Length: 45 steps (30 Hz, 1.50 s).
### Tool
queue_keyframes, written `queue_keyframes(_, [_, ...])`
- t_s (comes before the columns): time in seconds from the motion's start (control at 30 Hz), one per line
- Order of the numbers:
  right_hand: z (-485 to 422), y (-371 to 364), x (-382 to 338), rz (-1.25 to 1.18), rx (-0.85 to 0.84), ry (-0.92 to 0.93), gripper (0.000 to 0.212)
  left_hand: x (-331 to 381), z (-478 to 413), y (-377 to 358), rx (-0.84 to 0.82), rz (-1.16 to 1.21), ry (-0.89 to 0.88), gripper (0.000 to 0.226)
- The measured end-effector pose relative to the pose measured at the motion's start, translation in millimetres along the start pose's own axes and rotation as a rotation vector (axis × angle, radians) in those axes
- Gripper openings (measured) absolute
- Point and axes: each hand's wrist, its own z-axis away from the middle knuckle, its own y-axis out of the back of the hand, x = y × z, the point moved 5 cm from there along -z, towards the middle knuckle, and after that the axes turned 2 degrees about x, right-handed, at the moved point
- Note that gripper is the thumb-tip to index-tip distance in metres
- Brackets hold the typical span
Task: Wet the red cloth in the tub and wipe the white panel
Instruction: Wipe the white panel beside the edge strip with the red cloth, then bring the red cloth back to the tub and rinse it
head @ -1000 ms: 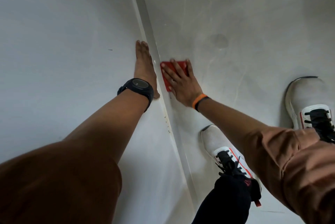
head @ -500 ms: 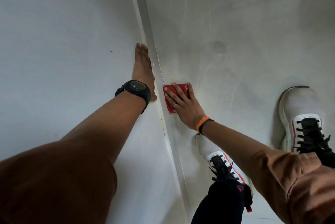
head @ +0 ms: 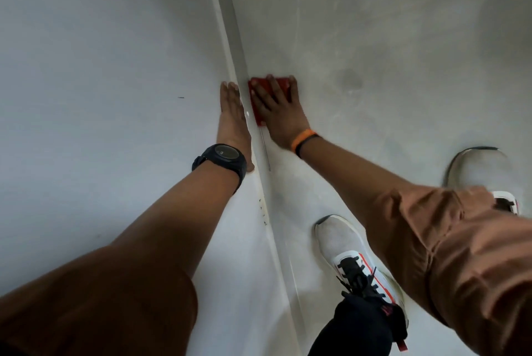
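Note:
A large white panel (head: 100, 96) fills the left half of the view, standing upright, with a pale edge strip running down its right side. My left hand (head: 233, 119), with a black watch on the wrist, lies flat against the panel near that edge, fingers together. My right hand (head: 277, 108), with an orange band on the wrist, presses the folded red cloth (head: 256, 105) flat against the panel's edge strip; only the cloth's left side and top show past my fingers. No tub is in view.
The grey concrete floor (head: 388, 38) spreads to the right of the panel. My two white shoes (head: 345, 246) (head: 478, 171) stand on it close to the panel's base. A thin line or rod (head: 265, 151) lies along the strip just below the cloth.
My right hand slid the red cloth down along the edge strip, then back up to beside my left hand's fingertips. The left hand has stayed flat on the panel.

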Motion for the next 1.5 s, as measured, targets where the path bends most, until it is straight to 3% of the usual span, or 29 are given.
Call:
queue_keyframes(0.2, [120.1, -53.8, -43.1, 0.064, -0.083, 0.055, 0.066, -4.4, 3.1, 1.6, 0.023, 0.007, -0.007, 0.127])
queue_keyframes(0.3, [119.9, -49.7, -40.8, 0.051, -0.042, 0.091, 0.060, -4.6, 6.1, 0.0, 0.030, 0.021, -0.026, 0.127])
queue_keyframes(0.43, [106.9, -36.4, -40.9, 0.089, -0.039, 0.182, 0.036, 2.7, 15.8, -5.0, 0.051, 0.061, -0.053, 0.126])
queue_keyframes(0.63, [110.9, 23.7, -16.1, -0.062, -0.063, 0.063, 0.052, 1.2, 46.9, -2.5, 0.083, 0.240, -0.106, 0.124])
queue_keyframes(0.9, [126.1, 232.0, 57.6, -0.068, 0.093, -0.085, 0.063, -87.6, 103.1, 59.1, 0.228, 0.568, -0.024, 0.117])
queue_keyframes(1.1, [127.8, 463.3, 129.5, -0.074, 0.354, -0.153, 0.062, -240.8, 143.9, 181.0, 0.587, 0.964, 0.138, 0.112])
queue_keyframes(1.27, [115.1, 638.0, 202.4, -0.111, 0.540, -0.160, 0.065, -357.2, 157.6, 300.1, 0.853, 1.065, 0.186, 0.112])
queue_keyframes(1.4, [88.6, 714.8, 271.1, -0.138, 0.548, -0.213, 0.071, -408.4, 134.2, 375.7, 0.887, 1.116, 0.184, 0.110])
queue_keyframes(1.5, [55.1, 725.9, 328.2, -0.142, 0.481, -0.234, 0.074, -423.3, 93.0, 407.3, 0.827, 1.131, 0.186, 0.107])
